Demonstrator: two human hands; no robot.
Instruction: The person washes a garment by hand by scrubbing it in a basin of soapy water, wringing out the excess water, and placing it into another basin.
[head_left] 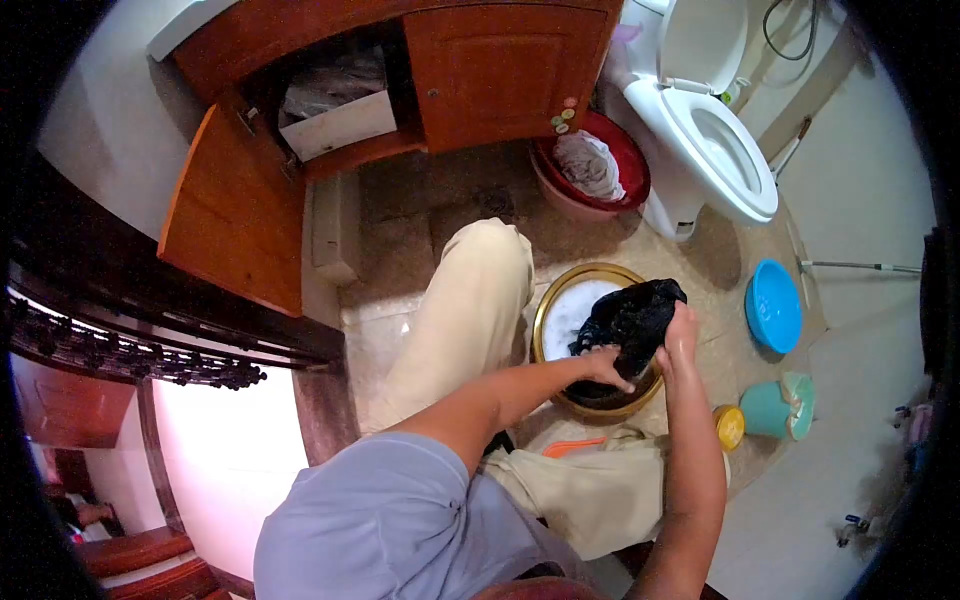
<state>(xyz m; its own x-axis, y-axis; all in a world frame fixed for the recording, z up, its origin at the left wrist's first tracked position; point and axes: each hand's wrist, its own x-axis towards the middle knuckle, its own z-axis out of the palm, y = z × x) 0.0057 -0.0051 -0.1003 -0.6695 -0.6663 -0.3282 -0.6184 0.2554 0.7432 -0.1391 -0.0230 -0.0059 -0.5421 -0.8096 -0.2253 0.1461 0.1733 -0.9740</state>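
Note:
A wet black cloth (635, 318), perhaps a garment, is bunched over a gold-rimmed basin (541, 312) with white suds (575, 312) inside. My right hand (680, 338) is closed on the cloth's right edge, lifting that side above the rim. Lower down and to the left, my left hand (607, 369) grips the near part of the cloth, its fingers partly hidden by the fabric. Part of the cloth hangs down into the suds. The basin stands on the tiled floor between my knees.
Beyond the basin, a red basin (632, 165) holds greyish cloth (588, 165), beside a white toilet (722, 150). To the right are a blue basin (773, 307), a teal bin (768, 410) and a yellow-lidded tub (729, 427). An open cabinet door (235, 215) juts out at left.

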